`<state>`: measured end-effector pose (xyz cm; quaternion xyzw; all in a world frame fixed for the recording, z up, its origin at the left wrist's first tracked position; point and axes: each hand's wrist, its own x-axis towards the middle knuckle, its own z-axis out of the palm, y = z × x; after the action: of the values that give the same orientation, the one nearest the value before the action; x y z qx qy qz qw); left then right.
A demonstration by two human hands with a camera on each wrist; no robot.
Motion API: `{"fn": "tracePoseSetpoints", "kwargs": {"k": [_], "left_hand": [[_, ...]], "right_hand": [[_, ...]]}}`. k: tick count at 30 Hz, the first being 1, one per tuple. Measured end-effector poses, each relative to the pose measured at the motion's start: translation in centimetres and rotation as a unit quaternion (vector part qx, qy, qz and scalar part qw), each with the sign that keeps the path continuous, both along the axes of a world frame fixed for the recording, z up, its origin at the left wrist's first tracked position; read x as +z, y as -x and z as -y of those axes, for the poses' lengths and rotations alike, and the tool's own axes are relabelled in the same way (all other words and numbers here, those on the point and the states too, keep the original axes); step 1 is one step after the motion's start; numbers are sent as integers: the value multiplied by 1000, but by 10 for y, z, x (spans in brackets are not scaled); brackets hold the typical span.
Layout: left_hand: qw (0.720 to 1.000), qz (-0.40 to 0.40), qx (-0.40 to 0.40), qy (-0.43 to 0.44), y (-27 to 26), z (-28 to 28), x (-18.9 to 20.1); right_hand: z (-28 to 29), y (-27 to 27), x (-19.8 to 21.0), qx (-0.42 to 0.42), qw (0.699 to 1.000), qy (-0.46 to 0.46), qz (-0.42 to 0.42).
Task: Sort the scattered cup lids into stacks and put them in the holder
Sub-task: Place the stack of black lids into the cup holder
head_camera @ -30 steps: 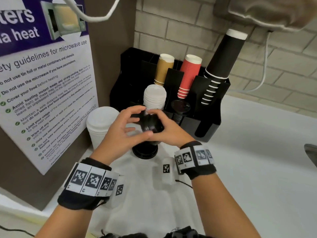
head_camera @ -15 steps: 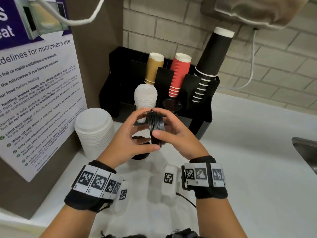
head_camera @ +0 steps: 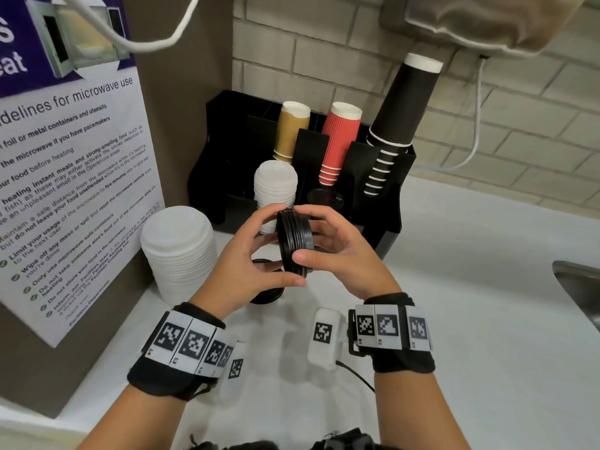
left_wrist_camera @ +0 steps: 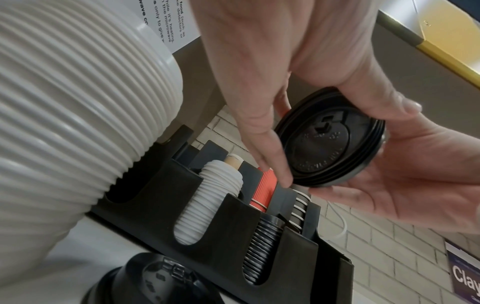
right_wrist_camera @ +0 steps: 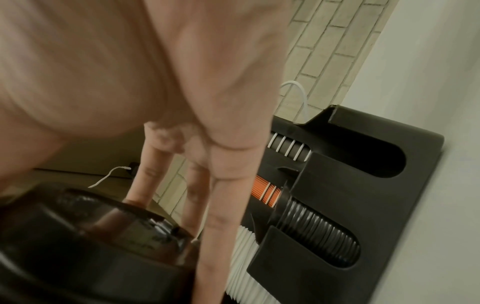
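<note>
glossy blk plastic lids (head_camera: 294,242), ribbed red paper cup (head_camera: 339,141)

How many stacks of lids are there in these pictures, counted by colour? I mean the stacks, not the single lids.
White lid stacks: 2 (counter white stack, holder white stack)
Black lid stacks: 3 (held black stack, counter black stack, holder black stack)
Total: 5

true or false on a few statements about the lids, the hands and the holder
1. Both hands hold a small stack of black lids. True.
2. The left hand rests flat on the counter. False: it grips the stack, as does the right hand.
3. The holder has white lids in one slot. True.
4. The big stack of white lids sits inside the holder. False: it stands on the counter beside it.
</note>
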<state>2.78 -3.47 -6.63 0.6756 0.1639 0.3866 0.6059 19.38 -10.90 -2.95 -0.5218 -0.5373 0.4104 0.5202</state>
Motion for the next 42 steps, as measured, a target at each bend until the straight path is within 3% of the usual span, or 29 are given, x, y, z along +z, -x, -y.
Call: {"fn": "tracePoseSetpoints", "kwargs": {"k": [7, 13, 22, 28, 31, 33, 38, 42], "left_hand": [[1000, -4, -5, -2, 0, -1, 1], [1000, -28, 6, 13, 2, -3, 1], [998, 2, 69, -11, 5, -8, 4], [996, -9, 88, -19, 7, -12, -3], [992, -16, 118, -33, 12, -15, -5], [990, -18, 131, -45, 16, -17, -5], [988, -19, 140, -60, 20, -20, -8], [988, -17, 142, -64, 21, -20, -9]], "right_hand": [[-1, 1, -1, -17, 1000, -3, 21], [-9, 0, 9, -32, 995, -15, 97], [-28, 4, 20, -3, 992, -11, 126], [-38, -13, 26, -45, 985, -76, 150], [-55, -50, 40, -131, 962, -86, 225], [-71, -76, 44, -160, 940, -34, 299], [-105, -98, 37, -97, 865, 114, 478], [-117, -96, 37, -56, 838, 143, 523]]}}
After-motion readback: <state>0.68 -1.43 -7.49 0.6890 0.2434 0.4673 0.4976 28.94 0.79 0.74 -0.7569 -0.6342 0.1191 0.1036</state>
